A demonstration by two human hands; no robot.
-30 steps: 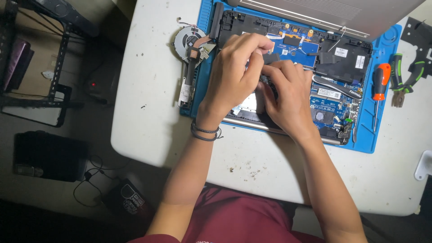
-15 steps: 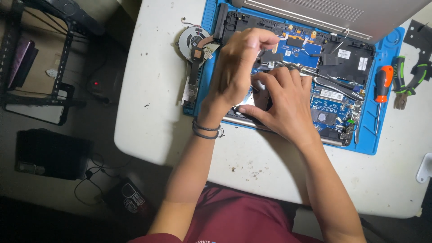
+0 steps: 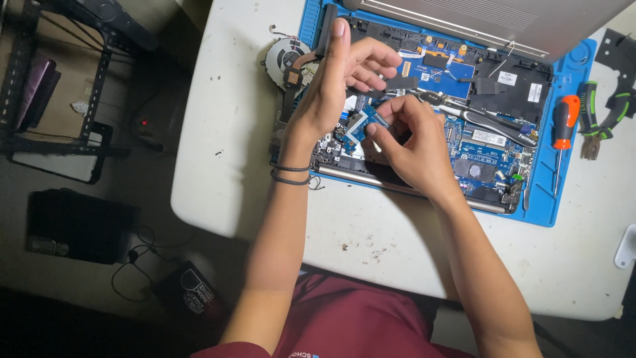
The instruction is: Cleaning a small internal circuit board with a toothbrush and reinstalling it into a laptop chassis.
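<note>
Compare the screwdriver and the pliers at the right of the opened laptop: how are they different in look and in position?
The screwdriver has an orange and black handle; the pliers have green and black handles. The screwdriver is a single straight tool lying on the blue mat; the pliers have two handles spread apart and lie mostly off the mat, on the white table. Both lie untouched, away from the left hand and right hand.
</note>
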